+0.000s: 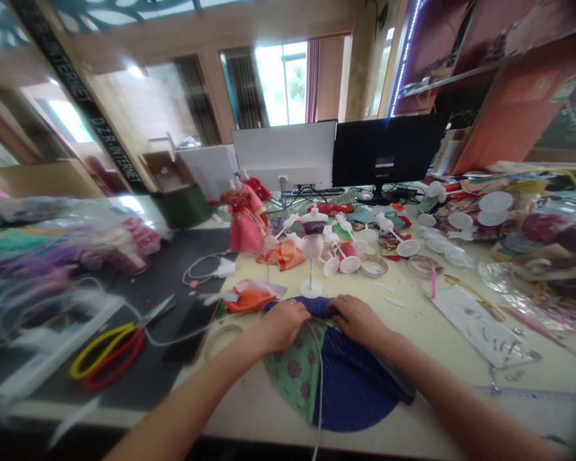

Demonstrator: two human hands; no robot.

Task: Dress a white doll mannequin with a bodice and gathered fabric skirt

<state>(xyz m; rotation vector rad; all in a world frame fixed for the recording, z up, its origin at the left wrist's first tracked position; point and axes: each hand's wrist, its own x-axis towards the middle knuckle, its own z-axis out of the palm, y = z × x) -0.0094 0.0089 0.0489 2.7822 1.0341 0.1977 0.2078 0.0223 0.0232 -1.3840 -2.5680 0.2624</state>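
A fan-shaped piece of cloth lies on the pale table, part pleated blue cloth (358, 384) and part green cloth with dark flowers (292, 368). My left hand (288, 323) has its fingers curled on the blue band at the far edge. On the same band, to the right, my right hand (358, 318) grips with bent fingers; its fingertips are partly hidden. Across the cloth runs a thin white cord (320, 384), passing close to my left hand. Just beyond the band stands a small white mannequin (312, 250) wearing a dark purple strip.
Scissors with yellow and red handles (110, 355) lie on the dark mat at left, near a power strip (60, 352). A doll dress (244, 224), several fallen mannequins and tape rolls (373, 267) fill the back. Cloth bundles (552, 237) are piled at right.
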